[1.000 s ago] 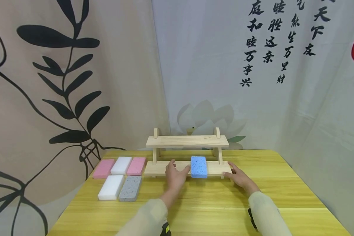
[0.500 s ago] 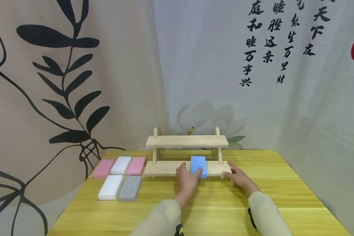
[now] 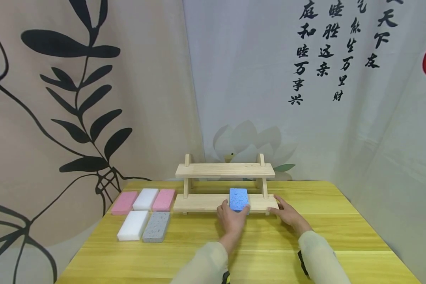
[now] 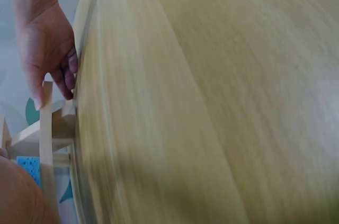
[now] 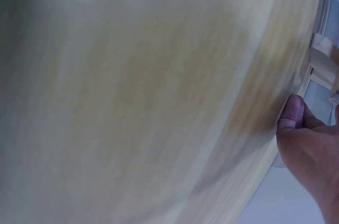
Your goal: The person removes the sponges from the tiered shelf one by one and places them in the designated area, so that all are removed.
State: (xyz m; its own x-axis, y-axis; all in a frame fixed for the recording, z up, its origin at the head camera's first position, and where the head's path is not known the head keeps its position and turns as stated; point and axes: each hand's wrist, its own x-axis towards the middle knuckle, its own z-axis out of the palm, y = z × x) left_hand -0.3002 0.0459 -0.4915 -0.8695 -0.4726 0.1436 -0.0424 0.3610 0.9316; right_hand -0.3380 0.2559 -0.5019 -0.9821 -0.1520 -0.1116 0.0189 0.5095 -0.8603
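A blue sponge (image 3: 238, 198) lies on the lower board of a two-tier wooden rack (image 3: 198, 202), right of its middle. My left hand (image 3: 232, 221) holds the sponge at its front end, thumb at the right side and fingers at the left. In the left wrist view the sponge (image 4: 29, 167) shows only partly behind that hand (image 4: 21, 197). My right hand (image 3: 287, 213) grips the right end of the lower board, thumb in front and fingers behind. The right wrist view shows this hand (image 5: 310, 152) at the edge, its grip mostly out of frame.
Left of the rack on the wooden table (image 3: 269, 252) lie two pink sponges (image 3: 124, 203), two white sponges (image 3: 133, 225) and a grey sponge (image 3: 156, 227). The rack's upper board (image 3: 225, 169) stands above and behind. A printed curtain (image 3: 156, 98) hangs behind the table.
My left hand has moved right from beside the blue sponge, its thumb passing over to the right side. The sponge and the right hand have stayed in place.
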